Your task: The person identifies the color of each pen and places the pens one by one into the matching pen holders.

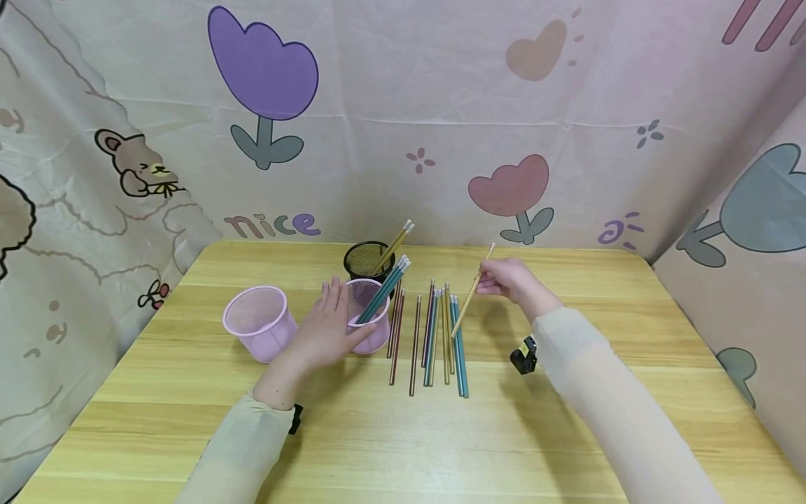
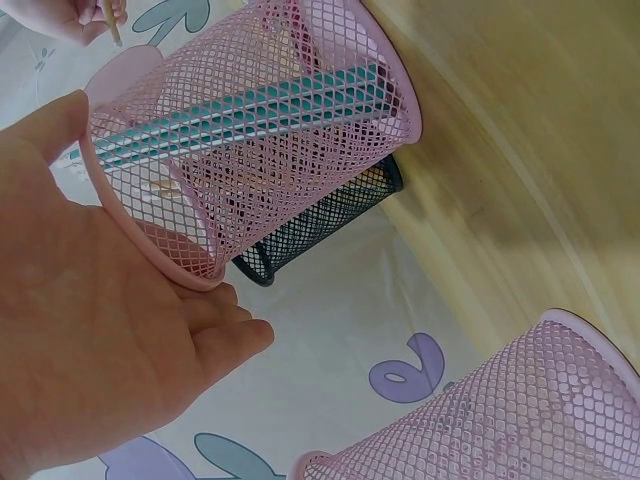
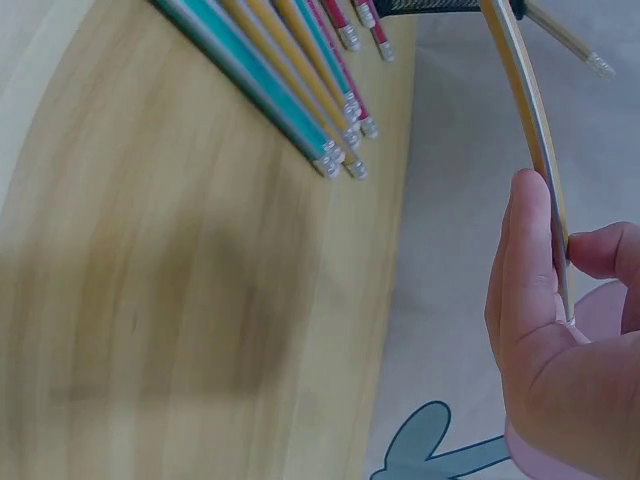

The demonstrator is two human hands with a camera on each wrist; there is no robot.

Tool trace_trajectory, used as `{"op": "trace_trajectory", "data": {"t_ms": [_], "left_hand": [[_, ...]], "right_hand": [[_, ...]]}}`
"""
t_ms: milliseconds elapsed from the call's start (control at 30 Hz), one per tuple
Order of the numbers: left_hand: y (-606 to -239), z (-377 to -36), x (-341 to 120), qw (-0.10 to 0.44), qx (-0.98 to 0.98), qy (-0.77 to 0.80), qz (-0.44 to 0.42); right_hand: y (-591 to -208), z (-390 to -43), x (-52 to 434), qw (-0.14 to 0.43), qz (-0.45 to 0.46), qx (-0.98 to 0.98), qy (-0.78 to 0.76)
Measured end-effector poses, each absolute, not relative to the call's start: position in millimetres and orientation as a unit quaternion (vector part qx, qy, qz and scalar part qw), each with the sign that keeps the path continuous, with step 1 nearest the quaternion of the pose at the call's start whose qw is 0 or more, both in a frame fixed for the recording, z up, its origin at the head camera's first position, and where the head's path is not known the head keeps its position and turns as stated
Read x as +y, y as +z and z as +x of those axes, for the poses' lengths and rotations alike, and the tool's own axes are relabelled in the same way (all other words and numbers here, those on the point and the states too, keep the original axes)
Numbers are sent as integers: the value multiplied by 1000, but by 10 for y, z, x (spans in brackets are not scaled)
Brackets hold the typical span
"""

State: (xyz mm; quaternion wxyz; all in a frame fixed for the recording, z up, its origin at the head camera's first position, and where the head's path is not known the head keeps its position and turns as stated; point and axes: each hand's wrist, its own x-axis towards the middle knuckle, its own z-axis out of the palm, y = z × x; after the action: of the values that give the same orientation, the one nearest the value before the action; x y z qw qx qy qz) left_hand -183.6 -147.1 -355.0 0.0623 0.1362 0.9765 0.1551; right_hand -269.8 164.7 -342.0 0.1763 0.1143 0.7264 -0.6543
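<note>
My right hand pinches a yellow pencil near its eraser end and holds it tilted above the loose pencils. Between thumb and fingertips the same pencil shows in the right wrist view. My left hand touches a pink mesh pen cup, its fingers extended along the left side and its thumb across the front. Several teal pencils lean inside that cup, eraser ends up. On the table, pencils in dark red, yellow and blue-teal lie side by side between the hands.
Behind the pink cup stands a black mesh cup with yellow pencils in it. A second pink mesh cup stands left of my left hand. A patterned cloth hangs behind the wooden table.
</note>
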Motion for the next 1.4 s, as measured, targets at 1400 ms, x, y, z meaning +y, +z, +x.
{"op": "trace_trajectory", "data": {"t_ms": [1400], "left_hand": [[-3575,-1845,-1484,56,976,158,140]], "right_hand": [[-3158,-2902,781,-69,100,627,-769]]}}
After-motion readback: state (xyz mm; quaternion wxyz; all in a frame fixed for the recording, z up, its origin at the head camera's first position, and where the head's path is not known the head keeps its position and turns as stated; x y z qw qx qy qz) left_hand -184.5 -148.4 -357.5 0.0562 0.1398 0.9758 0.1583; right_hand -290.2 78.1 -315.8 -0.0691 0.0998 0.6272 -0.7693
